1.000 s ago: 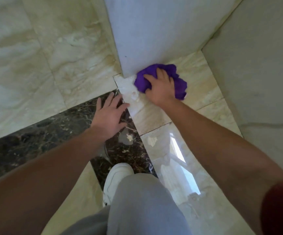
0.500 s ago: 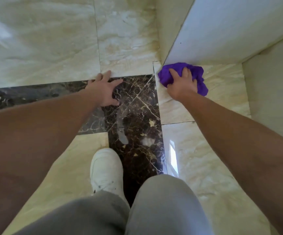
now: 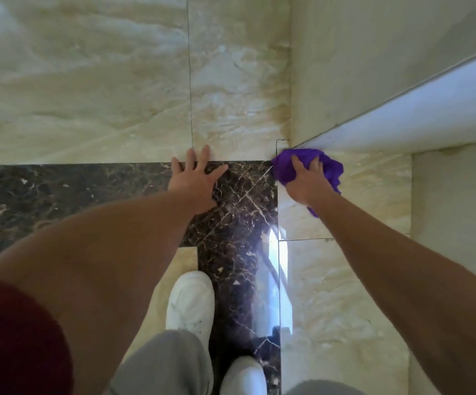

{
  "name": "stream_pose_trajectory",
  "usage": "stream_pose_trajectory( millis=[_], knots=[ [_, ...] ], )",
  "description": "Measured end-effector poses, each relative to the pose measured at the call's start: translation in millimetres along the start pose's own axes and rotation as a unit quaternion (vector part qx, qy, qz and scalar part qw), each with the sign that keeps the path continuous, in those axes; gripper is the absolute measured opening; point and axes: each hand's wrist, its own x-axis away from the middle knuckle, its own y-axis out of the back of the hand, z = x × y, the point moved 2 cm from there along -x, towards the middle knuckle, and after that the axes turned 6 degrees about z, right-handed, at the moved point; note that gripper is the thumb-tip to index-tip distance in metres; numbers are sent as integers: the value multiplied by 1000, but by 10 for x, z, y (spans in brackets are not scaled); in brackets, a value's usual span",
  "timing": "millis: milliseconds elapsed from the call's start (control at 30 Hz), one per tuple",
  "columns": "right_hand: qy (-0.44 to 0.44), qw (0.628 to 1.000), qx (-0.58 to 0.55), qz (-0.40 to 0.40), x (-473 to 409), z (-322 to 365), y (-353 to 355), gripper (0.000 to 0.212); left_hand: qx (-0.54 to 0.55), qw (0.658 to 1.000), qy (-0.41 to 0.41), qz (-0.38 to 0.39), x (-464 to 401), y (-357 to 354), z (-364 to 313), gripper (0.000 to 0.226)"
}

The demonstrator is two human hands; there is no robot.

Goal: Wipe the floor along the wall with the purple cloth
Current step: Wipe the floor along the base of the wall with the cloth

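**Purple cloth pressed into the corner at the foot of the wall**

Purple cloth [image 3: 285, 169], bunched and crumpled, lies on the floor [image 3: 88, 81] right at the corner where the white wall [image 3: 430, 109] meets the tiles. Its upper edge touches the base of the wall, and a loose fold trails back under the wrist towards the person.

The right hand [image 3: 306, 182] sits on top of the cloth, fingers [image 3: 315, 166] curled down into the fabric and gripping it against the cream tile. The cloth's left tip reaches the seam where the cream tile meets the dark marble strip [image 3: 60, 192].

The left hand [image 3: 195, 185] is just beside it, apart from the cloth, laid flat on the dark marble with the fingers spread wide and holding nothing. Its fingertips cross the edge onto the pale tile beyond.

Both forearms stretch forward from the bottom of the view. A dark red sleeve [image 3: 11, 337] shows at the left arm's upper end. Below, two white shoes [image 3: 189, 303] stand on the floor, one on the border of cream tile and dark marble, the other nearer the bottom edge, with grey trouser legs [image 3: 162, 363] above them. A bright reflection gleams on the polished marble between the arms.
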Motion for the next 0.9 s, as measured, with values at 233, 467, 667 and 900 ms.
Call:
stream_pose_trajectory(
  millis=[233, 467, 667, 900],
  knots=[
    [71, 984, -18, -162, -149, 864, -267, 80, -29, 997, -49, -51, -382, 334, 482, 97],
    [72, 984, -45, -155, -173, 865, -231, 74, -34, 998, -25, 57, -372, 880, 458, 94],
    [85, 982, -163, -49, -158, 920, 234, 74, 0, 1000, 20, -15, 18, 1733, 470, 96],
    [7, 950, -265, -165, -359, 1218, 210, 73, 3, 996, 11, -89, -435, 1546, 821, 92]
  ],
)
